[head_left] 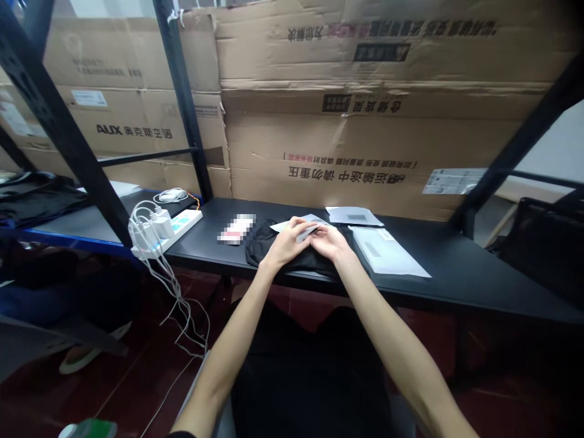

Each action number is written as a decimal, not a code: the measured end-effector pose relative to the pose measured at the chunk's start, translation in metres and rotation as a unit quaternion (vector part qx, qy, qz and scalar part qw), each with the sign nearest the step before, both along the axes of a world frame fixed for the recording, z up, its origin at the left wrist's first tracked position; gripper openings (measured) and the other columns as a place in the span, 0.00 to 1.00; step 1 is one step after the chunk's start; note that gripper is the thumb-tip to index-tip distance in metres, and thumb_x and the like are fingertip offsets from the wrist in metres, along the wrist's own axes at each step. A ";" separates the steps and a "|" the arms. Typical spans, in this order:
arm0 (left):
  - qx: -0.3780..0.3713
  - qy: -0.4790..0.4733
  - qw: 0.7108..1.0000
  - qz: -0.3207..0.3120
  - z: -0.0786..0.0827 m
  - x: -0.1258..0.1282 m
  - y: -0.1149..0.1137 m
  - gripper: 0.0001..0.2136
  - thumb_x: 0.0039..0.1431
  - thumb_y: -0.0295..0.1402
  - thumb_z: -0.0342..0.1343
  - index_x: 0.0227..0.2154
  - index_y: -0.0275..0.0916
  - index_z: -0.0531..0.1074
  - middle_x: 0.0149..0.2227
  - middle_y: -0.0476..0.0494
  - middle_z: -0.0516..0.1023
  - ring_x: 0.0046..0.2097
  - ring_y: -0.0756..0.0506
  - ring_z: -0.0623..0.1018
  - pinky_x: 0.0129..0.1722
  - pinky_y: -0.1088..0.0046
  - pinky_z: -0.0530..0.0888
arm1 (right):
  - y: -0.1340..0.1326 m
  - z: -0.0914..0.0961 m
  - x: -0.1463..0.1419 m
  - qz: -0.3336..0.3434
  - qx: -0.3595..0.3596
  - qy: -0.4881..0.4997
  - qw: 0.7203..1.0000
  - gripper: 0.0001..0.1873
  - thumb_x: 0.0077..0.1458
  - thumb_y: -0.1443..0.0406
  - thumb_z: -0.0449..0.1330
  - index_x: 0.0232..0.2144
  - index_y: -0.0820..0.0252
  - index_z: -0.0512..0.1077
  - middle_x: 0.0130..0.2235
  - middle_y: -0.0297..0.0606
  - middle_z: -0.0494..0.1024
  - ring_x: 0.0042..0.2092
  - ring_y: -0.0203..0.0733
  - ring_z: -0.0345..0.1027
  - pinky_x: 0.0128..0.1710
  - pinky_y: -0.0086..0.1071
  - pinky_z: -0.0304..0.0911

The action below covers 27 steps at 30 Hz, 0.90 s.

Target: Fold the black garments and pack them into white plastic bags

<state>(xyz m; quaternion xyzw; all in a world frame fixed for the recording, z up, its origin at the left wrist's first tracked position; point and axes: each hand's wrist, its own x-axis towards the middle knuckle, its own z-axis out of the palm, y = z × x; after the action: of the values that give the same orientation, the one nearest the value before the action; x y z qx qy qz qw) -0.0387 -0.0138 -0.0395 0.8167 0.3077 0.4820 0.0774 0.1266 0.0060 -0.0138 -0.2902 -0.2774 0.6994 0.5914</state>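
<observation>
Both my hands meet over a folded black garment [267, 252] lying near the front edge of the black table [460, 274]. My left hand [288, 240] and my right hand [329, 242] are closed together on a small grey card-like piece [309, 230], pinched between the fingers of both. A pale sheet [283, 225] peeks out just behind my left hand. Right of my hands lies a flat white plastic mailer bag [387, 250], and behind it a smaller grey-white bag [353, 215].
A blurred-out phone-sized object [236, 229] lies left of the garment. A white power strip [171, 228] with plugged chargers and dangling cables sits at the table's left end. Black rack posts [182, 97] and cardboard sheets [374, 140] stand behind. Dark clothes [36, 198] lie far left.
</observation>
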 end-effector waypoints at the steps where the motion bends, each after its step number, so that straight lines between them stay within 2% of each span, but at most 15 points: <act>1: 0.002 0.017 1.000 0.024 0.000 -0.005 -0.007 0.23 0.69 0.29 0.63 0.64 0.49 0.77 0.59 0.40 0.76 0.59 0.39 0.80 0.63 0.58 0.79 | -0.006 0.004 0.003 0.015 -0.018 -0.008 1.000 0.15 0.57 0.79 0.53 0.37 0.57 0.73 0.33 0.37 0.80 0.36 0.39 0.80 0.42 0.30 0.81; 3: 0.021 0.054 0.996 0.063 0.001 -0.016 -0.020 0.27 0.65 0.30 0.67 0.66 0.49 0.75 0.61 0.39 0.76 0.63 0.36 0.78 0.66 0.54 0.77 | -0.020 0.009 0.010 0.049 -0.050 -0.005 0.998 0.12 0.59 0.76 0.55 0.39 0.59 0.74 0.38 0.43 0.83 0.44 0.43 0.83 0.49 0.35 0.81; 5: 0.035 0.081 0.993 0.081 0.002 -0.029 -0.030 0.28 0.63 0.31 0.71 0.65 0.48 0.76 0.60 0.38 0.77 0.63 0.34 0.77 0.67 0.51 0.75 | -0.037 0.012 0.019 0.054 -0.061 -0.007 0.997 0.12 0.59 0.74 0.56 0.42 0.59 0.75 0.42 0.47 0.84 0.49 0.46 0.84 0.52 0.39 0.81; 9: 0.050 0.126 0.985 0.105 0.011 -0.049 -0.039 0.17 0.61 0.31 0.71 0.53 0.47 0.81 0.55 0.40 0.80 0.58 0.34 0.79 0.65 0.50 0.75 | -0.071 0.006 0.030 -0.011 -0.048 -0.031 0.998 0.12 0.57 0.74 0.59 0.41 0.54 0.76 0.42 0.44 0.85 0.50 0.47 0.83 0.54 0.40 0.81; 11: 0.060 0.152 0.981 0.107 0.016 -0.053 -0.039 0.11 0.62 0.30 0.69 0.47 0.45 0.81 0.54 0.40 0.81 0.58 0.34 0.79 0.66 0.50 0.73 | -0.086 0.002 0.028 -0.050 -0.007 -0.045 0.998 0.14 0.56 0.74 0.64 0.41 0.52 0.76 0.45 0.41 0.85 0.53 0.45 0.82 0.58 0.38 0.79; 13: 0.063 0.178 0.976 0.108 0.019 -0.055 -0.038 0.07 0.64 0.30 0.67 0.44 0.44 0.80 0.52 0.41 0.82 0.56 0.35 0.80 0.68 0.48 0.71 | -0.095 -0.001 0.022 -0.101 0.075 -0.103 0.987 0.16 0.54 0.74 0.69 0.42 0.52 0.78 0.49 0.41 0.84 0.58 0.46 0.79 0.63 0.40 0.75; 14: 0.060 0.187 0.974 0.110 0.019 -0.055 -0.038 0.05 0.65 0.30 0.66 0.43 0.44 0.80 0.50 0.41 0.83 0.55 0.36 0.81 0.69 0.48 0.70 | -0.096 -0.003 0.019 -0.137 0.128 -0.157 0.970 0.16 0.53 0.74 0.70 0.42 0.52 0.79 0.51 0.41 0.83 0.60 0.47 0.76 0.66 0.43 0.72; 15: 0.055 0.195 0.973 0.112 0.018 -0.056 -0.037 0.04 0.65 0.30 0.65 0.42 0.44 0.80 0.48 0.42 0.84 0.52 0.37 0.82 0.69 0.48 0.69 | -0.094 -0.004 0.016 -0.178 0.183 -0.224 0.941 0.16 0.53 0.73 0.70 0.43 0.52 0.80 0.53 0.42 0.82 0.63 0.50 0.72 0.69 0.47 0.68; 17: 0.047 0.202 0.972 0.114 0.015 -0.057 -0.037 0.02 0.67 0.29 0.63 0.40 0.43 0.79 0.44 0.43 0.85 0.48 0.39 0.83 0.69 0.49 0.70 | -0.083 -0.006 0.013 -0.245 0.267 -0.354 0.862 0.17 0.52 0.73 0.70 0.44 0.51 0.80 0.58 0.44 0.78 0.70 0.55 0.62 0.74 0.55 0.58; 19: 0.047 0.197 0.972 0.115 0.011 -0.060 -0.035 0.02 0.68 0.29 0.61 0.40 0.43 0.78 0.43 0.44 0.85 0.47 0.40 0.83 0.68 0.51 0.72 | -0.063 -0.007 0.015 -0.265 0.318 -0.447 0.793 0.21 0.51 0.73 0.69 0.46 0.49 0.80 0.61 0.44 0.76 0.74 0.59 0.54 0.76 0.60 0.49; 20: 0.051 0.192 0.973 0.115 0.010 -0.061 -0.035 0.03 0.69 0.29 0.61 0.40 0.43 0.78 0.44 0.44 0.85 0.47 0.40 0.83 0.67 0.52 0.72 | -0.053 -0.008 0.017 -0.253 0.331 -0.480 0.772 0.21 0.50 0.74 0.69 0.45 0.50 0.79 0.61 0.45 0.76 0.73 0.60 0.54 0.76 0.62 0.47; 23: 0.061 0.176 0.976 0.111 0.009 -0.066 -0.033 0.04 0.70 0.29 0.58 0.42 0.43 0.78 0.45 0.44 0.85 0.48 0.40 0.83 0.66 0.55 0.74 | -0.026 -0.008 0.023 -0.200 0.323 -0.553 0.741 0.16 0.50 0.76 0.67 0.37 0.51 0.77 0.49 0.44 0.80 0.65 0.60 0.65 0.73 0.58 0.52; 25: 0.063 0.174 0.977 0.103 0.009 -0.070 -0.031 0.05 0.70 0.29 0.58 0.43 0.43 0.78 0.46 0.44 0.85 0.50 0.40 0.83 0.66 0.55 0.74 | -0.017 -0.008 0.025 -0.185 0.305 -0.570 0.740 0.15 0.50 0.78 0.65 0.34 0.51 0.75 0.43 0.40 0.79 0.58 0.56 0.71 0.69 0.51 0.58; 27: 0.059 0.174 0.978 0.096 0.009 -0.074 -0.030 0.05 0.70 0.30 0.59 0.44 0.44 0.78 0.48 0.44 0.85 0.51 0.40 0.83 0.69 0.53 0.72 | -0.015 -0.007 0.026 -0.190 0.295 -0.564 0.747 0.17 0.50 0.79 0.65 0.33 0.51 0.75 0.40 0.37 0.77 0.53 0.52 0.73 0.64 0.44 0.62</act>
<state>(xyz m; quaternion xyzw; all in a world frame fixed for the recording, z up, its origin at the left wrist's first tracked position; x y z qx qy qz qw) -0.1125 -0.0439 -0.0303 0.8579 0.3643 0.3550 -0.0723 0.1528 -0.0088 -0.0210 -0.4897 -0.6923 0.1641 0.5039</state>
